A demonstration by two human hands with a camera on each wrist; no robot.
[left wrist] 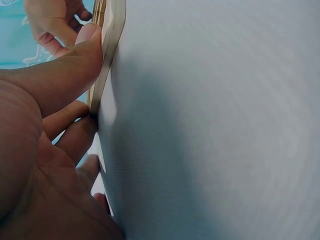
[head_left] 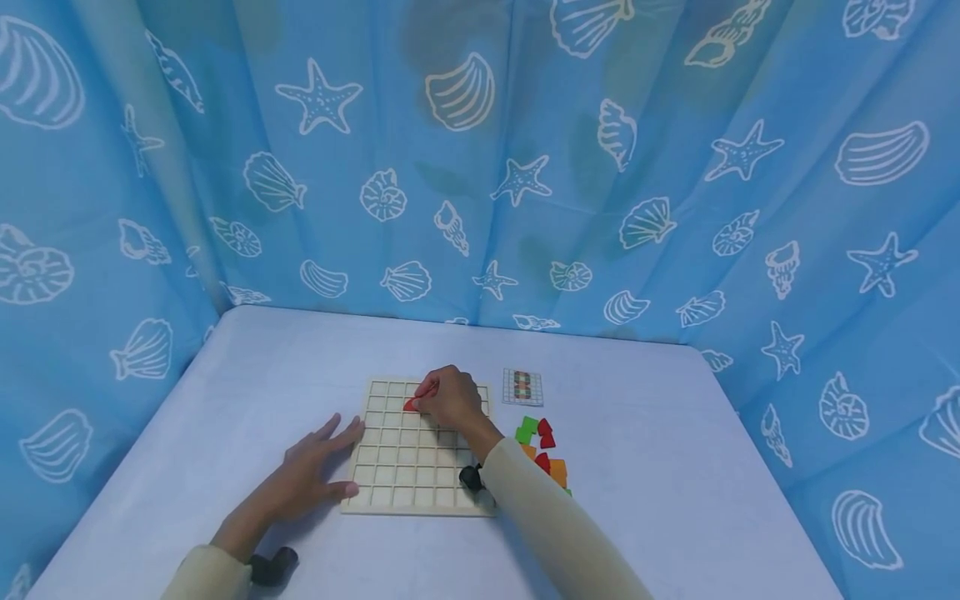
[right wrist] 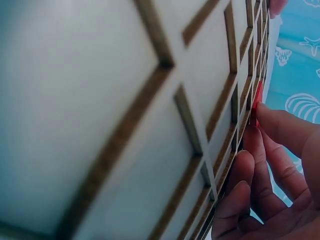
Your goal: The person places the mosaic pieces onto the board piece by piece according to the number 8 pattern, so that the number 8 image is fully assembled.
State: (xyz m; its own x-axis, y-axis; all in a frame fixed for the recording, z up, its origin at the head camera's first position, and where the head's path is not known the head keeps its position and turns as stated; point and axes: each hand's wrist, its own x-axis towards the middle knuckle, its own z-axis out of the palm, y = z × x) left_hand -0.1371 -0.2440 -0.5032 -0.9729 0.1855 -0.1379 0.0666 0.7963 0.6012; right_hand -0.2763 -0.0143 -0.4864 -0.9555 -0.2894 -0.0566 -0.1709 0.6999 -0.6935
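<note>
A square wooden grid board (head_left: 378, 479) lies on the table, its raised lines forming square cells. Over its upper part my right hand (head_left: 450, 400) pinches a small red tile (right wrist: 257, 102) between thumb and fingers, right at the grid surface. In the head view, red shows at the fingertips on the board, partly hidden by the hand. My left hand (head_left: 311, 471) is spread at the board's left side, with thumb and fingertips at its edge. In the left wrist view the thumb (left wrist: 87, 45) lies against the board's side (left wrist: 114, 40).
Right of the board lie several loose green, red and orange tiles (head_left: 557, 472), partly covered by the right sleeve (head_left: 551, 517). A pattern card (head_left: 522, 387) with a small coloured design is above them. A blue shell-print curtain (head_left: 465, 167) surrounds the white table (head_left: 675, 467).
</note>
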